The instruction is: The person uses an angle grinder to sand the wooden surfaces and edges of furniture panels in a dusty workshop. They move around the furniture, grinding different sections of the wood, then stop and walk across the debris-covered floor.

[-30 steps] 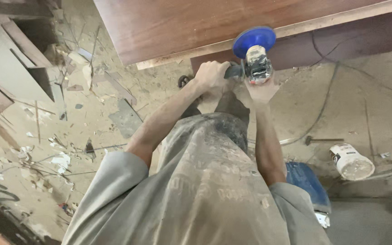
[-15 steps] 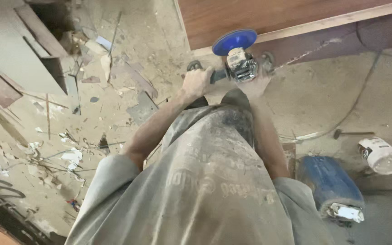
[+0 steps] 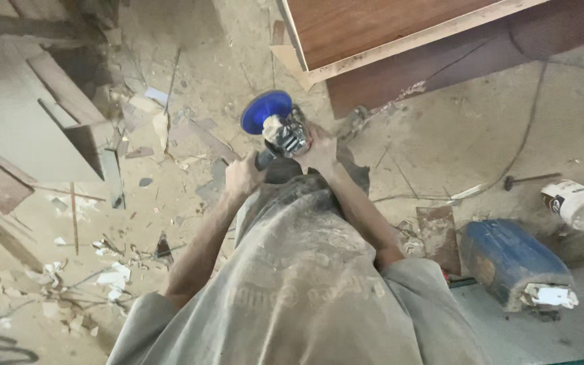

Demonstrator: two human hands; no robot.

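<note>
Here both hands grasp an angle grinder [image 3: 280,135] with a blue disc [image 3: 266,111]: the left hand [image 3: 243,174] clenches its dark handle, the right hand [image 3: 319,147] wraps the metal head. Above the right hand lies a brown wooden panel [image 3: 373,23]; a blue canister [image 3: 512,263] sits well right.

One head-worn camera looks steeply down past the person's chest, close over both arms, onto the littered floor [image 3: 441,155].
</note>
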